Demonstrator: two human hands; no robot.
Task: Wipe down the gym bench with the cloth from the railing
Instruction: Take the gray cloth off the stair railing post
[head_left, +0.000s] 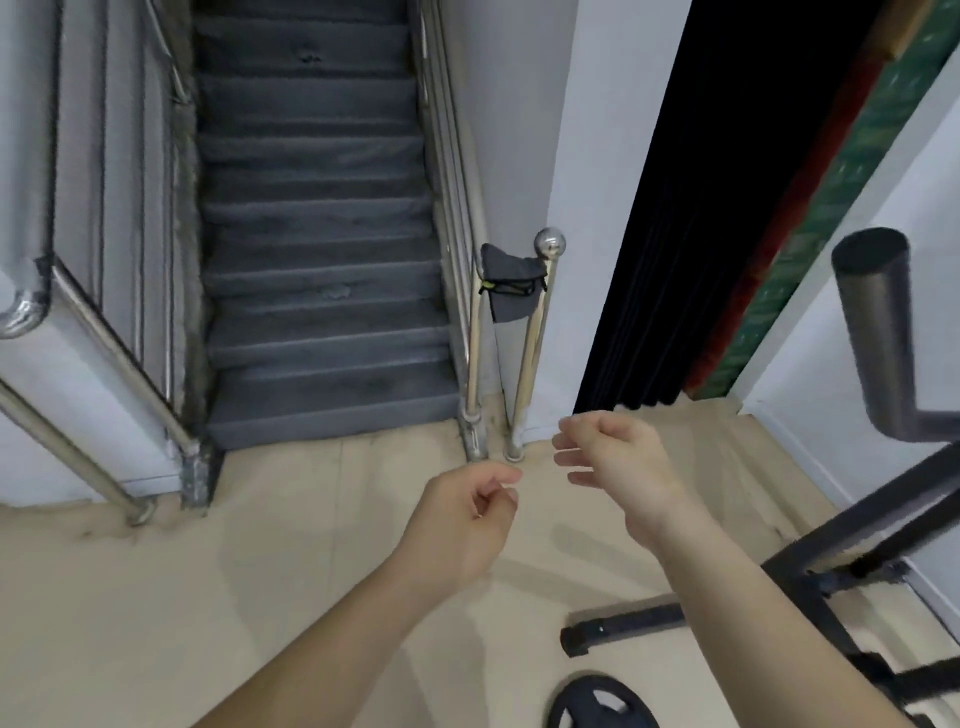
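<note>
Both hands out in front, low over the floor (260, 571), both empty.

Left hand (462, 519): fingers curled in toward the palm, thumb tip close to the index, nothing held.

Right hand (608, 462): a bit further forward than the left, fingers loose and spread apart, pointing left, nothing held. The hands are near each other but not touching.

Cloth (511, 283): dark grey, draped over the end of the railing (457, 208) at the foot of the stairs (322, 260), just left of the ball-topped post (537, 332). It hangs between that post and the next one. A black-and-yellow cord runs across it. It is beyond and above both hands, and neither touches it.

At the right edge, a black frame (852, 540) stands on the floor, with a grey tube (878, 332) angled up above it. Can't tell if that is the bench. No pad is in view. A weight plate (597, 701) lies flat on the floor at the bottom, between the forearms.
</note>
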